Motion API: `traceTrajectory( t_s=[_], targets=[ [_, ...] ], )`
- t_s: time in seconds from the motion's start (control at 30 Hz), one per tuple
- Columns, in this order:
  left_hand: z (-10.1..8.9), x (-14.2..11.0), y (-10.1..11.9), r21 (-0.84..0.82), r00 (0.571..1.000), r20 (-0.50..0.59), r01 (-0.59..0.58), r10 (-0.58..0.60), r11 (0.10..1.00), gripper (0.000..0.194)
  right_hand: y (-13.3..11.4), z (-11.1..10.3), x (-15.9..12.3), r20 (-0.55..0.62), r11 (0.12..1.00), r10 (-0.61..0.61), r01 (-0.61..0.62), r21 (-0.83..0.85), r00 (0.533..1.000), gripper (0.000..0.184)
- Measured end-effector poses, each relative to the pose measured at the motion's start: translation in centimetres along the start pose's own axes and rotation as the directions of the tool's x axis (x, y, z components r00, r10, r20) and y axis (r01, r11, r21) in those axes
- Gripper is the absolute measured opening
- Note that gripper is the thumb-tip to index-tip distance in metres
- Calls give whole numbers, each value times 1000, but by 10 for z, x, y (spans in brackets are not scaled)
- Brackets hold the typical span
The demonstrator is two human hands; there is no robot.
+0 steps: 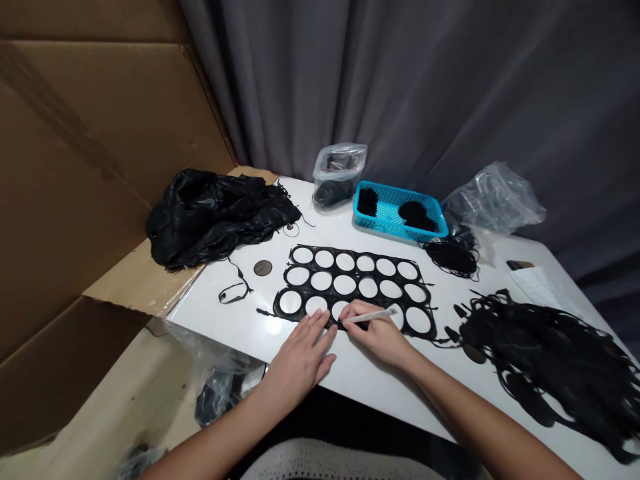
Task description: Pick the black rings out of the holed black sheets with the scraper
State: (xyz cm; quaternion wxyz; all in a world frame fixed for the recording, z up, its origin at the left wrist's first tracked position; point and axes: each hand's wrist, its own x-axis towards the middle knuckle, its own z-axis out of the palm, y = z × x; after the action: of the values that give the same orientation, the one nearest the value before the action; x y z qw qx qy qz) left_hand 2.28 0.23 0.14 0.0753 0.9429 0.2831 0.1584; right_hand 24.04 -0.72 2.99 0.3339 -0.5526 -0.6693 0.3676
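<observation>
A thin black sheet [357, 274] with rows of round holes lies flat on the white table, and the white tabletop shows through the holes. My left hand [301, 350] rests palm down at its near edge, fingers stretched out and fingertips on the black rim. Just to the right, my right hand [376, 335] is closed around a slim white pen-shaped tool [373, 316]. The tool's tip points down and left to the sheet's near edge, close to my left fingers; its exact kind cannot be made out. My hands cover part of the nearest row of holes.
Black sheets [215, 217] are heaped at the left, near a round dark disc [263, 268]. Behind stand a clear bag [340, 173] and a blue basket [400, 227] holding black pieces. Black scraps [545, 360] pile up at the right. Cardboard [100, 133] walls the left side.
</observation>
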Motion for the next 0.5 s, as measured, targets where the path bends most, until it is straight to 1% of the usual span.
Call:
traceTrajectory(
  t_s=[0.1, 0.2, 0.27, 0.33, 0.4, 0.47, 0.5],
  targets=[
    [1, 0, 0, 6, 1000, 1, 6, -6, 1000, 48, -3, 5, -6, -30, 991, -46, 41, -125, 999, 19],
    [1, 0, 0, 26, 1000, 4, 18, -18, 999, 48, -4, 18, -17, -45, 947, -129, 109, -303, 991, 15],
    [1, 1, -1, 30, 1000, 9, 17, -18, 999, 49, -4, 25, -23, -12, 902, -189, 169, -396, 982, 21],
    [1, 0, -1, 26, 1000, 11, 13, -14, 1000, 49, 0, 24, -22, 11, 870, -223, 204, -448, 975, 25],
    [1, 0, -1, 17, 1000, 4, 14, -14, 1000, 47, 8, 11, -13, -38, 853, -235, 187, -488, 971, 21],
    [2, -1, -1, 4, 1000, -3, 19, -19, 1000, 45, 21, -15, 2, -175, 838, -235, 108, -536, 956, 18],
    [3, -1, -1, -1, 1000, -4, 21, -21, 1000, 45, 28, -30, 11, -272, 831, -230, 43, -555, 935, 16]
  ],
)
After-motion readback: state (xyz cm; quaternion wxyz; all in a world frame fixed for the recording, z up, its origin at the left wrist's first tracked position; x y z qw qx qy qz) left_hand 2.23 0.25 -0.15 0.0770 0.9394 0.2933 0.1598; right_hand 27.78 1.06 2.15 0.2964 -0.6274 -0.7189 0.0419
